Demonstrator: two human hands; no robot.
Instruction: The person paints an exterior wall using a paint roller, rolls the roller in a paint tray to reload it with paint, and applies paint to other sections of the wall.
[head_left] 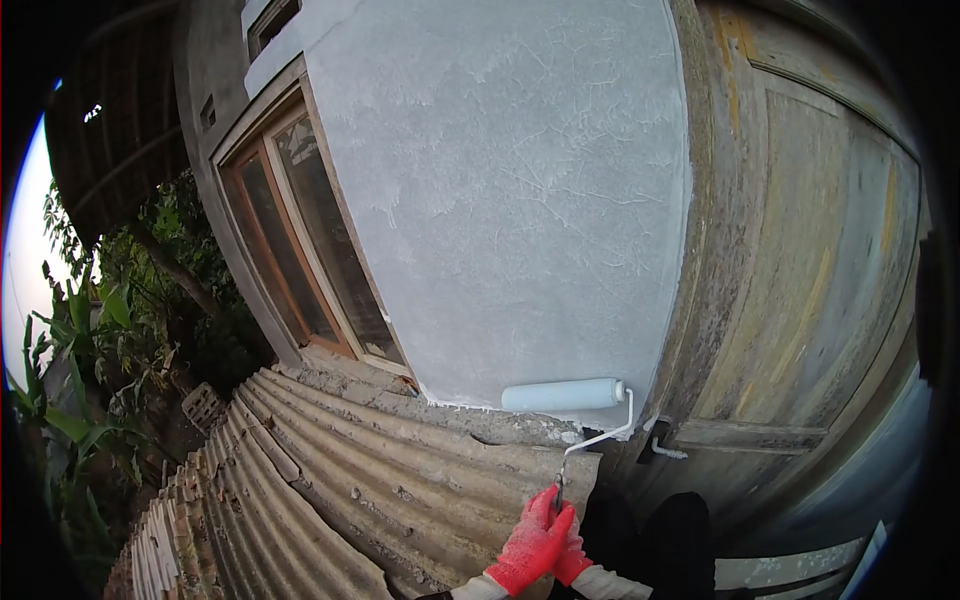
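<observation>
- L hand [528,548], in red glove, is closing snugly round the roller handle [559,492]; no visible gap btwn fingers & grip.
- R hand [572,562], same red glove, is pressing up against L hand by the handle's lower end; fingers mostly hidden, so can't tell how far closed or if it's gripping too.
- Pale blue roller [562,394] is lying approx horiz. against the grey wall [510,220], down near its bottom edge, R end close to the door frame [690,290].
- Bent wire arm [600,437] is running from roller's R end down to the handle.
- Wall is showing patchy whitish coat w/ branching streaks.
- Wooden door [790,270] is standing R of wall, paint worn; bent door handle [668,452] is sticking out low down.
- Window [315,210] is sitting L of the grey area.
- Corrugated roofing [330,490] is spreading below, w/ debris; plants [80,340] are growing far L.
</observation>
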